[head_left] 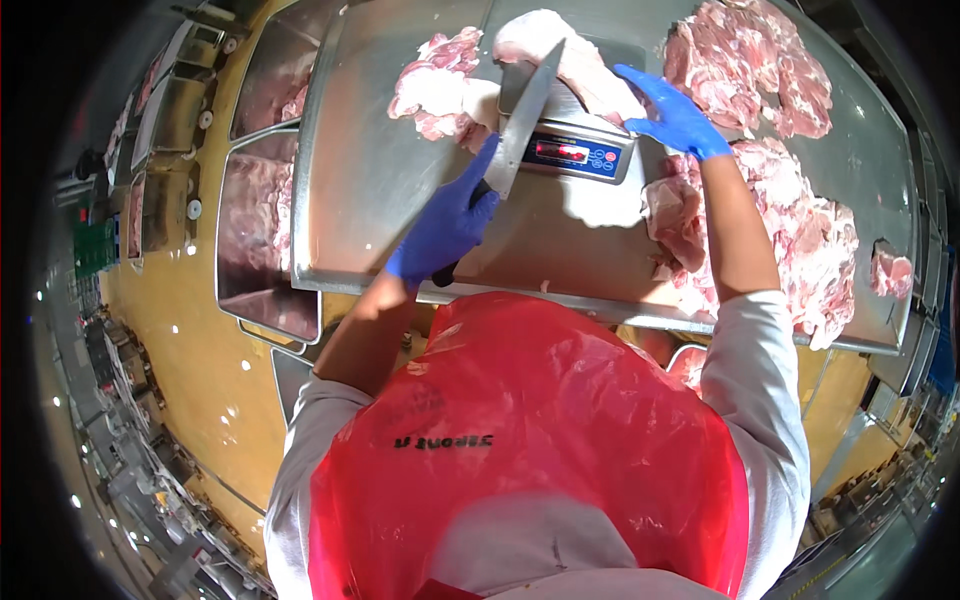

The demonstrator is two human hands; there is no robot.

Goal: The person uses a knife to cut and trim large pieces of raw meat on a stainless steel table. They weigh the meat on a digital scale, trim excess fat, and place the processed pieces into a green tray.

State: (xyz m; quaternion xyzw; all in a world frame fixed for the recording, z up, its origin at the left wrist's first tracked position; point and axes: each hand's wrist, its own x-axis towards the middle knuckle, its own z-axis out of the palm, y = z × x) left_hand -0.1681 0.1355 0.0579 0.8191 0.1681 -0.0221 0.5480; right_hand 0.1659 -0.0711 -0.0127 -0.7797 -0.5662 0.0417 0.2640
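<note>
My left hand (446, 226), in a blue glove, is closed around the black handle of a long knife (524, 125). The blade points away from me, its tip against or just over a pale slab of raw meat (575, 65). That slab lies across a digital scale (620, 158) with a lit red display. My right hand (676, 112), also gloved in blue, is open with thumb and fingers apart at the slab's right end. Its thumb seems to touch the meat there. Left of the blade rests another cluster of raw meat (440, 85).
A steel table (350, 190) bears the scale. Heaps of raw meat (735, 65) and more meat pieces (790, 230) lie to the right, with a small chunk (890, 272) near the right edge. Metal tubs (262, 300) holding meat stand on the left by the yellowish floor (215, 390).
</note>
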